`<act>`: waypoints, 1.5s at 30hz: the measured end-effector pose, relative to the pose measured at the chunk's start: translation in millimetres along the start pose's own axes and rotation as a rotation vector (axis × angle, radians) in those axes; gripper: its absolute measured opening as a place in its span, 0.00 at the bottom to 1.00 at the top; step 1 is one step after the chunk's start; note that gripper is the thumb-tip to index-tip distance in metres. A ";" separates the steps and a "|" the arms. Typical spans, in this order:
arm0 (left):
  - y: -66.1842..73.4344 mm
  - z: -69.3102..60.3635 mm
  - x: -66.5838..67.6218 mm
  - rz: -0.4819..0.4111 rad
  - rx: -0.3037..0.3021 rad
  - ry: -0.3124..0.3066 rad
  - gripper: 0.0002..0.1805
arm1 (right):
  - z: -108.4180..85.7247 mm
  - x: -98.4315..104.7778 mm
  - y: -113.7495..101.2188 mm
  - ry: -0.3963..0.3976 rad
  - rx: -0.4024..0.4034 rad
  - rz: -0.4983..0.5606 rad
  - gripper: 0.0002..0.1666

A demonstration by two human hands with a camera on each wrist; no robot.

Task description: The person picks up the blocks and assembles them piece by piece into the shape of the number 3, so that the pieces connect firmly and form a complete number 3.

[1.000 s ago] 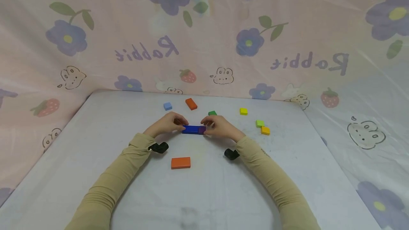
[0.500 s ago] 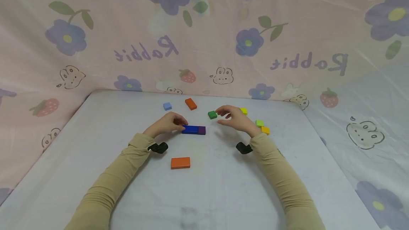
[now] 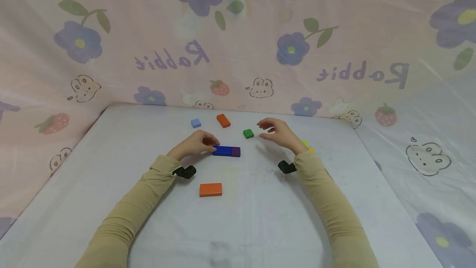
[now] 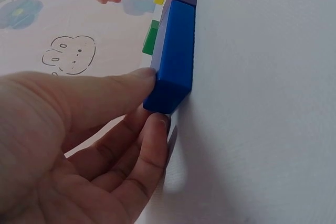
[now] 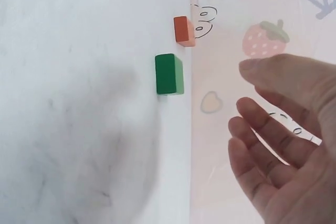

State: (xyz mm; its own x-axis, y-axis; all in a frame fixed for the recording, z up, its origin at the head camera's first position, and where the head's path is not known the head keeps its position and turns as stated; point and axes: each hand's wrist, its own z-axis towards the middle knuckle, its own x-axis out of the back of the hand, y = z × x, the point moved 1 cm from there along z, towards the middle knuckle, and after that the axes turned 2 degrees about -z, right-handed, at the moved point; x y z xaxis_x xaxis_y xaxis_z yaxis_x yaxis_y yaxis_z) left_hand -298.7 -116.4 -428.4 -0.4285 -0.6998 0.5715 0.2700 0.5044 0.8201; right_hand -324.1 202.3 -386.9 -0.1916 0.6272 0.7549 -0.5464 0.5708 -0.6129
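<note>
Blue block sits at frame centre, left end pinched by left hand. Light, steady pinch there should hold the joint with purple block, butted against its right end, flush; pressing hard could skew it. Left arm angles up from lower left, thumb on block's side. Green block just right of centre, untouched; right hand beyond it, fingers curved, thumb apart from them, holding nothing.
</note>
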 end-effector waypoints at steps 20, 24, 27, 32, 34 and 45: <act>0.9 1.1 0.2 -0.005 0.008 -0.006 0.12 | 18.5 -16.3 19.7 -0.087 -0.084 0.048 0.25; 0.4 1.7 0.3 -0.006 0.007 -0.010 0.12 | 23.3 -18.2 21.8 -0.094 -0.120 0.063 0.26; 0.2 1.4 0.5 -0.008 0.014 -0.013 0.12 | 27.1 -21.1 24.0 -0.108 -0.151 0.057 0.26; 1.3 1.1 0.5 -0.010 0.018 -0.017 0.12 | 32.1 -26.6 22.7 -0.129 -0.179 0.046 0.27; 1.9 1.0 0.3 -0.011 0.018 -0.018 0.12 | 33.5 -29.0 22.1 -0.135 -0.178 0.037 0.28; -0.2 1.9 1.4 0.013 0.017 -0.021 0.12 | 38.8 -39.3 25.5 -0.151 -0.170 0.013 0.29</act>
State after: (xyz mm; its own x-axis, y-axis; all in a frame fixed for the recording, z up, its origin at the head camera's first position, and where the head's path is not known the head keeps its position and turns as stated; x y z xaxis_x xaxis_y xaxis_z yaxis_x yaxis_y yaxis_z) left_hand -301.0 -116.5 -427.9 -0.4433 -0.6823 0.5813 0.2608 0.5223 0.8119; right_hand -362.0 171.7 -423.2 -0.3250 0.5558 0.7651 -0.4005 0.6520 -0.6438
